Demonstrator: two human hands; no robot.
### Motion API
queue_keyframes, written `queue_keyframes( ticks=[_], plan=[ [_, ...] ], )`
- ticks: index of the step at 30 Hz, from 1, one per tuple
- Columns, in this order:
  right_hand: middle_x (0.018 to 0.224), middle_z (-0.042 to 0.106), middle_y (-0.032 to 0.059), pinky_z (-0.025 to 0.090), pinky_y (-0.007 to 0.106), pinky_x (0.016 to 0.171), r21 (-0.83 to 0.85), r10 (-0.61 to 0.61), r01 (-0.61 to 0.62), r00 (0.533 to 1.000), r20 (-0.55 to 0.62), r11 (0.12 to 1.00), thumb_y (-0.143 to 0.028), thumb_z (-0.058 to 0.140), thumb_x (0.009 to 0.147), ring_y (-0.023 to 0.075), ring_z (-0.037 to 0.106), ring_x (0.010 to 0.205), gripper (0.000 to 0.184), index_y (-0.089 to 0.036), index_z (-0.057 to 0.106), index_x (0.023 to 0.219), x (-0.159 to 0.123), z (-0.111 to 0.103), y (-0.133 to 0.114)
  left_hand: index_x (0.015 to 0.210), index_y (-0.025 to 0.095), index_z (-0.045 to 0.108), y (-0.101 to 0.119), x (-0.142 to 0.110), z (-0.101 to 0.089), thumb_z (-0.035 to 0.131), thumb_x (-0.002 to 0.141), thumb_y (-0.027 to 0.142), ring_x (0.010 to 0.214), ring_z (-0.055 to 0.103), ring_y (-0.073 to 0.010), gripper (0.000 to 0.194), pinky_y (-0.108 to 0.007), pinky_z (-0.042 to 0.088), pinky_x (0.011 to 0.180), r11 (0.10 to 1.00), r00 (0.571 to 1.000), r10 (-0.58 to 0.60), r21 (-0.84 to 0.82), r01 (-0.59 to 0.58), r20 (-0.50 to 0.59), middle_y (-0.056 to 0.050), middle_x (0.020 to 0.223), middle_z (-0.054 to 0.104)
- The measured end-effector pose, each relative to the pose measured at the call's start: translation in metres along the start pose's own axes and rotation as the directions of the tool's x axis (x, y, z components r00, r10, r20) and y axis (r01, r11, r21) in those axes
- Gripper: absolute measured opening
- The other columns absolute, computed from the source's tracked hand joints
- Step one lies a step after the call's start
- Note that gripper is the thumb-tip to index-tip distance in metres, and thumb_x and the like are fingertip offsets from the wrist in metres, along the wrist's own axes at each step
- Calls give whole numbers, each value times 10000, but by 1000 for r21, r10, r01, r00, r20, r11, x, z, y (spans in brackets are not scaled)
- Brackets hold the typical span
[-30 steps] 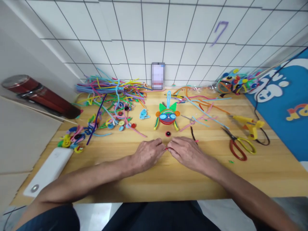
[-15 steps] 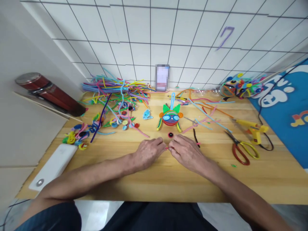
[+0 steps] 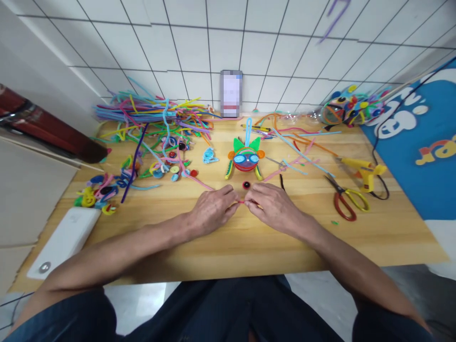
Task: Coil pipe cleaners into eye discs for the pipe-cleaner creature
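My left hand (image 3: 215,209) and right hand (image 3: 274,206) are both pinched closed on a thin red strip (image 3: 241,202), which bridges the small gap between them over the wooden table (image 3: 249,251), nearer me than the black-centred red disc (image 3: 246,185) and green-eared figure (image 3: 245,164)

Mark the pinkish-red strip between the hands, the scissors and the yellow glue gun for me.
Pinkish-red strip (image 3: 241,202): head view, on its exposed stretch.
Scissors (image 3: 341,190): head view, at the pivot.
Yellow glue gun (image 3: 364,171): head view, on its body.
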State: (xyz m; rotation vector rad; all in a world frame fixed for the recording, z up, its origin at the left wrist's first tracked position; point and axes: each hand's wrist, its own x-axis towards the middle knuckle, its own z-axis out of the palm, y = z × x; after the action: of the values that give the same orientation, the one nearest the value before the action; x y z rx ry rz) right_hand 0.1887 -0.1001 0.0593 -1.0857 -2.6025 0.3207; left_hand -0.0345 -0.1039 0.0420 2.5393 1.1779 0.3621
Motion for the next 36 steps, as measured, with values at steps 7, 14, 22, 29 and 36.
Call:
queue_keyframes(
  ticks=[7, 14, 22, 29, 36],
  plan=[
    [805, 652, 46, 458, 329, 773, 46, 9, -7, 999, -43, 999, -172, 528, 985, 195, 604, 777, 197, -201, 658, 839, 3, 0, -1, 1018, 172, 652, -5, 0, 5, 482, 1036, 231, 840, 668, -183, 180, -283, 506, 697, 986, 1000, -12, -168, 10, -12, -63, 984, 688],
    [750, 625, 0, 423, 276, 670, 273, 139, -89, 976, -170, 958, -147, 570, 953, 140, 567, 681, 175, -209, 621, 799, 5, 5, -8, 909, 168, 620, -10, -6, 17, 581, 997, 298, 671, 527, -117, 162, -245, 439, 645, 748, 960, -218, -662, 48, -176, -2, 776, 614],
    [692, 622, -27, 399, 251, 613, 500, 343, -206, 918, -198, 841, -153, 603, 903, 119, 558, 634, 153, -206, 616, 761, 10, 19, -14, 908, 154, 634, -7, 1, 13, 663, 929, 472, 642, 471, -95, 320, -225, 407, 609, 345, 917, -400, -925, 161, 10, 20, 749, 592],
    [667, 609, -26, 380, 248, 615, 394, 247, -189, 964, -101, 899, -126, 612, 854, 109, 531, 602, 141, -190, 628, 730, 9, 10, -3, 944, 167, 669, -22, 1, -6, 625, 970, 251, 678, 524, -106, 98, -236, 409, 647, 823, 989, -92, -569, 9, -117, -8, 852, 656],
    [673, 606, -26, 356, 230, 597, 342, 192, -172, 981, -24, 924, -70, 621, 824, 93, 534, 593, 135, -172, 644, 738, 2, 16, -8, 976, 186, 646, -18, -7, 0, 570, 1004, 212, 799, 644, -162, 86, -272, 474, 716, 945, 999, 48, -323, -48, -8, -33, 916, 675]
  ],
)
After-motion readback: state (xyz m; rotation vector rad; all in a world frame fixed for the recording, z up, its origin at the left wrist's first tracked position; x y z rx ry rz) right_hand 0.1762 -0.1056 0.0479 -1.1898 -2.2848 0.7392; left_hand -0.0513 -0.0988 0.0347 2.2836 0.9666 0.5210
